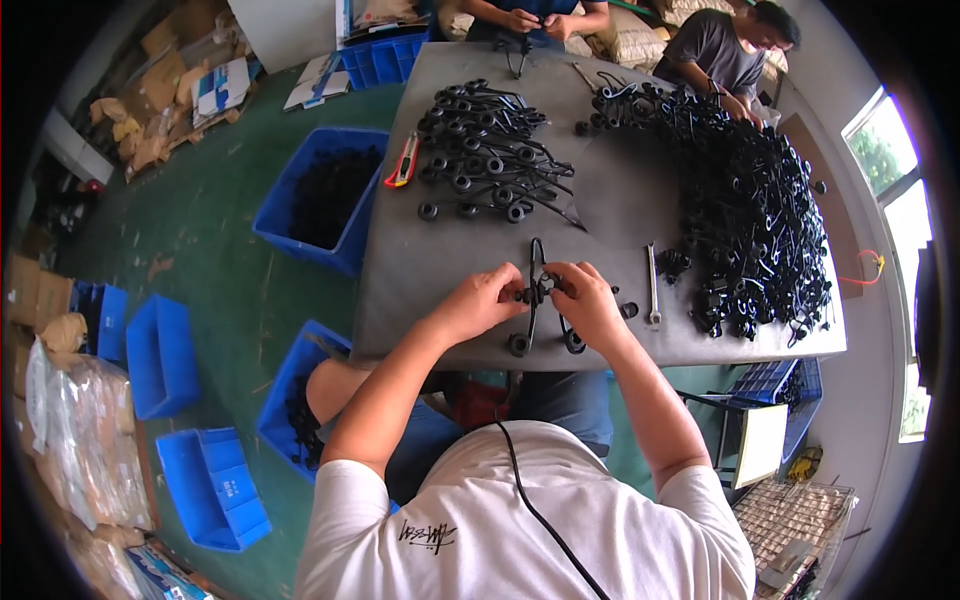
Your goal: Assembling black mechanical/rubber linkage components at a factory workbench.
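Far out at nine o'clock the blue bins [160,352] sat on the green floor, and one bin [322,196] of black parts stood against the table's [420,270] left edge, close enough, I judged, to drop work in without standing. A red knife [402,160] lay at eleven o'clock beside the sorted row [490,160] of finished-looking pieces, laid apart from the raw stock so the two would not mix.

My left hand [478,300] came in from seven o'clock, wrist bent inward, its fingers [512,293] pinched shut on the left side of the black clip [537,295] at the table's near edge, dead centre before me. My right hand [586,300] met it from five o'clock, elbow wide, thumb and forefinger closed on the same clip's right side, so both held it steady between them. Its looped ends hung toward six o'clock, resting on the table.

A wrench [652,285] lay just right of my right hand, within reach. The big black heap [745,200] filled two o'clock, where another person's [725,50] hands worked.
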Demonstrator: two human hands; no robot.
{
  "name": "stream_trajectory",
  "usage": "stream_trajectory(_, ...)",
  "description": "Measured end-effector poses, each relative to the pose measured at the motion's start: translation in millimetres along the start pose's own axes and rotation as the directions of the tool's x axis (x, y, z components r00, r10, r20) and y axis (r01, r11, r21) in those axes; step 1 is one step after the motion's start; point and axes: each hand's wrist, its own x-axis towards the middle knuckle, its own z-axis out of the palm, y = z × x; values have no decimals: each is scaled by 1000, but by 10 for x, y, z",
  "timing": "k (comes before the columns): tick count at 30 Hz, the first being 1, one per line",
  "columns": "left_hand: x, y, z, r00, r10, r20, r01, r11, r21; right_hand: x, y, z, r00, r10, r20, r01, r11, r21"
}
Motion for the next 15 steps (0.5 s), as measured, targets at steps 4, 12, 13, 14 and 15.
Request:
stream_trajectory(4, 95, 41, 0, 997, 30, 74, -32, 999, 33, 52, 33, -38, 1000, 2, 30, -3, 999, 44)
stream_trajectory(12, 196, 274, 2, 994, 0, 106, -13, 993, 120, -44, 105, 48, 999, 0, -52, 2, 1000, 29)
stream_trajectory(13, 225, 367, -3, 992, -31, 125, 9, 984, 175, -73, 89, 42, 998, 7, -61, -5, 1000, 30)
stream_trajectory(14, 259, 419, 10, 988, -62, 143, 28, 973, 230, -111, 60, 30, 998, 46, -37, -41, 991, 130)
stream_trajectory(15, 268, 381, 24, 986, -54, 157, 17, 973, 229, -148, 61, 4, 996, 83, -13, -78, 971, 227)
